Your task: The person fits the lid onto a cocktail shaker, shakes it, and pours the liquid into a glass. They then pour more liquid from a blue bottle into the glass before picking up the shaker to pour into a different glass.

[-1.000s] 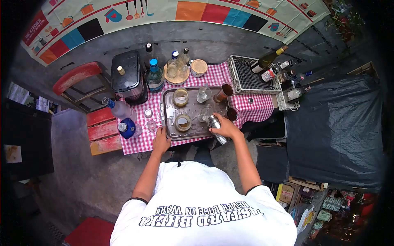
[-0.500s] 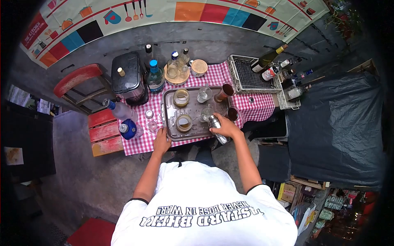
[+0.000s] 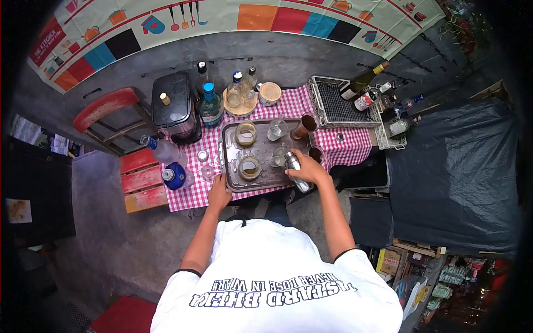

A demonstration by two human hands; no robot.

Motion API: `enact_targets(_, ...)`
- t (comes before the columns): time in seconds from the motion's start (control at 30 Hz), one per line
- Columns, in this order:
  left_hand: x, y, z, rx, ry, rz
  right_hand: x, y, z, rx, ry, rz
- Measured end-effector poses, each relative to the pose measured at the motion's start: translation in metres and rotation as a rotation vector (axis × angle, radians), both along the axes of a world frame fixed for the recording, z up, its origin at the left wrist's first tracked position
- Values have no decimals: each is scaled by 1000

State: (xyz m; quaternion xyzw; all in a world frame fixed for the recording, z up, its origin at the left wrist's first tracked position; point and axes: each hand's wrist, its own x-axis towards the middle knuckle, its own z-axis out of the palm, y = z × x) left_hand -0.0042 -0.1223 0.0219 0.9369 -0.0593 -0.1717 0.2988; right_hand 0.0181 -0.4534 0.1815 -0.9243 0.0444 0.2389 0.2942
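**Shaker tipping at the tray's near corner**

Since a moment ago my right hand [image 3: 307,171] has lifted the metal shaker [image 3: 293,167] a touch and leaned its top further in toward the glasses; my left hand [image 3: 219,192] has hardly shifted at the tray's front edge.

My right fingers are clamped around the shaker's body, which hangs tilted over the near right corner of the metal tray [image 3: 261,180], its cap end just beside a small clear glass [image 3: 278,157]. My left fingers lie spread and flat on the checked cloth [image 3: 189,191] of the table, touching the tray's rim and gripping nothing.

On the tray stand two jars of cloudy liquid, one near me [image 3: 250,167] and one farther back [image 3: 245,133], with another clear glass [image 3: 276,129] beyond. A blue bottle [image 3: 174,176] lies on its side to my left.

To do this well, I judge I should keep my grip low on the shaker, tilt it slowly over the glass, and press my left hand down so the tray cannot slide.
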Motion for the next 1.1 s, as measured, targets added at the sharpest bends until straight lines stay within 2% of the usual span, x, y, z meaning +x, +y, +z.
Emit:
enact_targets(0.13,-1,1,-7,-15,-57,-4,4,1,2,3,-61,13)
enact_targets(0.5,-1,0,-5,-14,-27,4,-2,4,2,-66,43,61)
enact_targets(0.77,-1,1,-6,-8,-30,8,5,-1,-13,-124,26,137)
enact_targets(0.9,-1,1,-2,-25,-19,8,14,6,8,-125,84,149)
enact_targets(1.1,-2,1,-5,-14,-45,16,23,1,3,-133,78,180)
